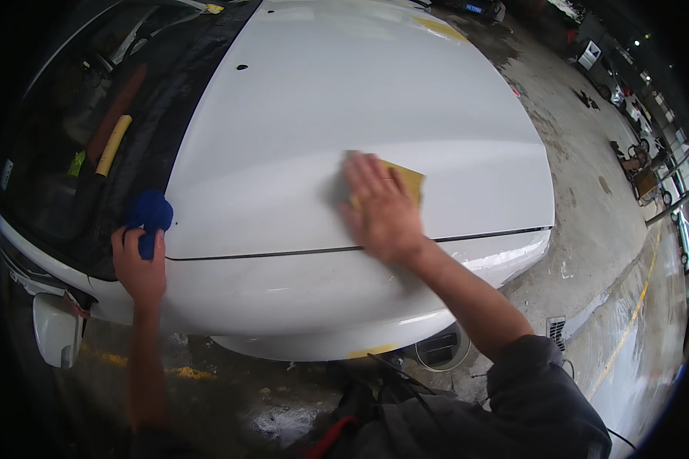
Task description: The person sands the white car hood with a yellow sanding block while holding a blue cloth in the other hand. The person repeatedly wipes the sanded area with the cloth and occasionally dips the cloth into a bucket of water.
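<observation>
A white car hood [344, 99] fills the middle of the view, with the white fender [283, 294] along its near side. My right hand [386, 218] lies with fingers stretched over a yellow sheet of sandpaper [407, 180], pressing it to the hood near the seam; the fingers are slightly blurred. Part of the sheet shows beyond the fingers, and the rest is covered by the hand. At the hood's rear corner, beside the windshield, my left hand [139, 268] has its fingers closed round a bunched blue cloth [153, 210].
A dark windshield [53, 153] is at the left, with a yellow tube-shaped thing [113, 145] seen by it. Below stands the white side mirror [57, 329]. The concrete floor [589, 252] has a drain grate [556, 330]. Equipment [639, 164] stands far right.
</observation>
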A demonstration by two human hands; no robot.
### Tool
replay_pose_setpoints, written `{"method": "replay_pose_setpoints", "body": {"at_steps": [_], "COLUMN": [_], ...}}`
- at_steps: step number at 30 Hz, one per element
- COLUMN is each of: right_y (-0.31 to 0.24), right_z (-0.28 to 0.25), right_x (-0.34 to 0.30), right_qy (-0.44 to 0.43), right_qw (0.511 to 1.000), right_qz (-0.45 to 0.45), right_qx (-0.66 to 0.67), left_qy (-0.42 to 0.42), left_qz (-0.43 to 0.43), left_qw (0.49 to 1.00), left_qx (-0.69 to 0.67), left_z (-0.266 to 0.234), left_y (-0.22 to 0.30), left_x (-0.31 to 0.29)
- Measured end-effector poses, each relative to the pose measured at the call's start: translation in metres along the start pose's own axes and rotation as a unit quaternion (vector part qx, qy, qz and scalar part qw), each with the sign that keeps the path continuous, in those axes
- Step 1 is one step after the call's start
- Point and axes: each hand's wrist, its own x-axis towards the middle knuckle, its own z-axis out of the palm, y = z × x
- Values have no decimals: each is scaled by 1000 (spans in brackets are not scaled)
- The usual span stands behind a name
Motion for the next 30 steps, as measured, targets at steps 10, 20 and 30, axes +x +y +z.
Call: {"method": "replay_pose_setpoints", "body": {"at_steps": [10, 20, 30], "right_y": [151, -26, -20], "right_z": [-24, 12, 3], "right_x": [-35, 36, 30], "right_qy": [22, -16, -1], "right_qw": [996, 992, 999], "right_qz": [74, -125, -35], "right_qx": [-34, 31, 11], "left_qy": [10, -6, 0], "left_qz": [5, 1, 3], "left_qw": [1000, 1000, 1000], "left_qx": [9, -2, 11], "left_z": [-11, -4, -6], "left_y": [1, -2, -1], "left_x": [2, 0, -1]}}
